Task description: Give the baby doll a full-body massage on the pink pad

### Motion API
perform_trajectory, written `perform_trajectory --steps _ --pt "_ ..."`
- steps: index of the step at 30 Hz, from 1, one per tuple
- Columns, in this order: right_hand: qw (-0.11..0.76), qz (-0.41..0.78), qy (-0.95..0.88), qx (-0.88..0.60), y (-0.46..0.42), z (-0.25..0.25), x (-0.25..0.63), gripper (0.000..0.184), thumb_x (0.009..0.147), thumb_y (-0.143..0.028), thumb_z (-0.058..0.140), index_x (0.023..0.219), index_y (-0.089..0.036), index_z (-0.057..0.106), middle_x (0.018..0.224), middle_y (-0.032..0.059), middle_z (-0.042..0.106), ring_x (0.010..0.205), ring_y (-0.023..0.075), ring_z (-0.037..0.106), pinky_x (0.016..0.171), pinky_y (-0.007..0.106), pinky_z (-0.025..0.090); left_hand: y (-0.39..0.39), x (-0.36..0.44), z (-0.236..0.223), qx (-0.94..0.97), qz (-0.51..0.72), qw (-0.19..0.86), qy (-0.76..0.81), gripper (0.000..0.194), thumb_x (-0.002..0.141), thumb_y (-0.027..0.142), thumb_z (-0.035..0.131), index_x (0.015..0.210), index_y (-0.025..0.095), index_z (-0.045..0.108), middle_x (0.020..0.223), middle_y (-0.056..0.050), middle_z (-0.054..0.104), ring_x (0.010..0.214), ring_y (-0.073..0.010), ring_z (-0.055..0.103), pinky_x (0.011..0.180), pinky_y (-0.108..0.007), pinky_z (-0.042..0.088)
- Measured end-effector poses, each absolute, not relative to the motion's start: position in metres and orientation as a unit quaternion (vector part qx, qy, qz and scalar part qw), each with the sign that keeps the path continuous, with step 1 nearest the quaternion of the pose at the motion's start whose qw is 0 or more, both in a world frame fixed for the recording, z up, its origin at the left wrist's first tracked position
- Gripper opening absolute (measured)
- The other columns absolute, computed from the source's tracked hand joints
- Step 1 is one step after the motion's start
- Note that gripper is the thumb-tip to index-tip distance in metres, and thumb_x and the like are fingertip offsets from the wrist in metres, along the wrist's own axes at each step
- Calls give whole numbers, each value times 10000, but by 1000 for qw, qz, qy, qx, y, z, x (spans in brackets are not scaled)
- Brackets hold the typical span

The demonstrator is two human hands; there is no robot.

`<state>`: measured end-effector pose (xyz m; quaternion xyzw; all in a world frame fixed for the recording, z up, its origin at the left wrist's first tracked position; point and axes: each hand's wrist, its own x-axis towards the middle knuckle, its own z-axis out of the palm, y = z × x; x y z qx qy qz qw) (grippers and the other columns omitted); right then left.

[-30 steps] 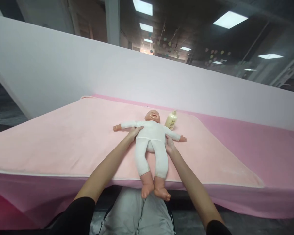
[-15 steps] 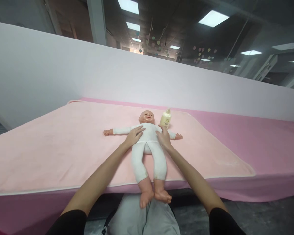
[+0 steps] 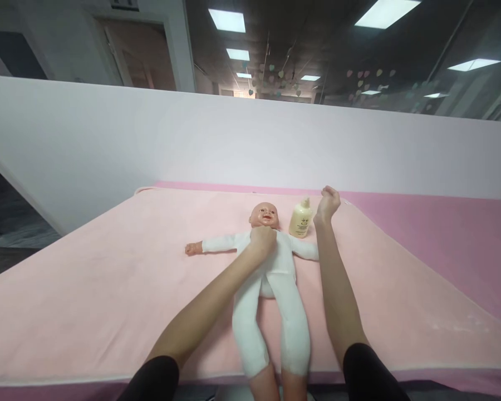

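A baby doll in a white cloth suit lies on its back, head away from me, arms spread. My left hand is closed on the upper chest, just below the doll's chin; its fingertips are hidden beneath it. Raised on the right, my right hand has its fingers curled in, and I see nothing in them. It is beside a pale yellow pump bottle, apart from it. My right forearm covers the doll's hand on that side. The bottle stands upright near the doll's head.
A light pink blanket lies under the doll, over a darker pink table cover. Behind it runs a low white wall, with dark glass and ceiling lights above.
My left hand has moved from the doll's side onto its upper chest and closed. My right hand has left the doll, rising rightward past the bottle. The view has shifted closer.
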<state>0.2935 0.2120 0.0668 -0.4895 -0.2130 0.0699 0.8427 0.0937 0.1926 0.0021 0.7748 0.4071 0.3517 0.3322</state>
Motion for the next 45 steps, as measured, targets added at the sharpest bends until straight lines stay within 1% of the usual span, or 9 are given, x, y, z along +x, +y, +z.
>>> perform_trajectory --steps 5,11,14,19,24,29,34,38,45 --pt "813 130 -230 -519 221 56 306 214 635 -178 494 808 -179 620 836 -10 620 822 121 578 858 299 445 177 144 -2 824 305 339 335 502 547 65 707 371 200 256 585 -179 570 1072 -473 541 957 -651 291" --pt "775 171 -248 -556 220 46 308 214 630 -235 538 814 -185 634 859 -3 637 828 128 598 808 279 444 191 162 44 873 213 366 242 168 553 244 778 625 213 629 650 -102 646 947 -374 621 962 -480 378" --pt "773 179 -248 -556 216 48 312 218 629 -250 545 817 -186 635 894 9 653 845 140 608 796 284 458 201 161 54 859 249 403 193 227 609 308 748 814 225 697 664 -53 668 830 -280 645 883 -344 441" --pt "790 130 -272 -533 206 63 311 210 653 -258 549 832 -183 629 864 9 654 861 146 615 855 312 460 206 150 61 865 235 405 181 282 691 321 690 949 210 707 771 -52 703 738 -235 641 785 -303 463" --pt "818 93 -331 -461 207 71 275 242 750 -312 512 940 -176 575 887 35 647 878 148 626 870 321 474 233 131 74 817 390 363 223 304 821 364 554 1047 198 672 1017 -65 690 959 -239 625 898 -320 439" --pt "763 184 -426 -450 241 35 228 295 787 -399 526 1016 -219 568 1052 44 641 1027 162 590 970 332 433 287 113 49 698 513 311 391 330 803 330 558 1085 184 649 1165 -98 634 1144 -264 539 1033 -374 348" --pt "694 301 -410 -510 281 -26 219 313 740 -386 588 1017 -242 604 1214 22 591 1195 172 498 1080 353 321 318 108 11 626 473 483 389 315 710 250 643 1013 168 668 1131 -95 654 1104 -244 568 998 -318 388" --pt "710 403 -365 -448 293 -44 223 414 697 -382 626 1072 -213 576 1194 33 597 1149 164 534 1025 339 395 313 105 -3 581 469 578 330 374 724 253 628 1084 149 630 1033 -73 679 985 -198 609 921 -285 448" --pt "699 471 -352 -407 280 -43 219 576 643 -358 687 1177 -234 512 1180 34 595 1052 178 591 936 350 480 303 95 -4 581 451 595 324 507 639 209 712 1132 172 598 1003 -58 663 930 -199 619 881 -291 485"
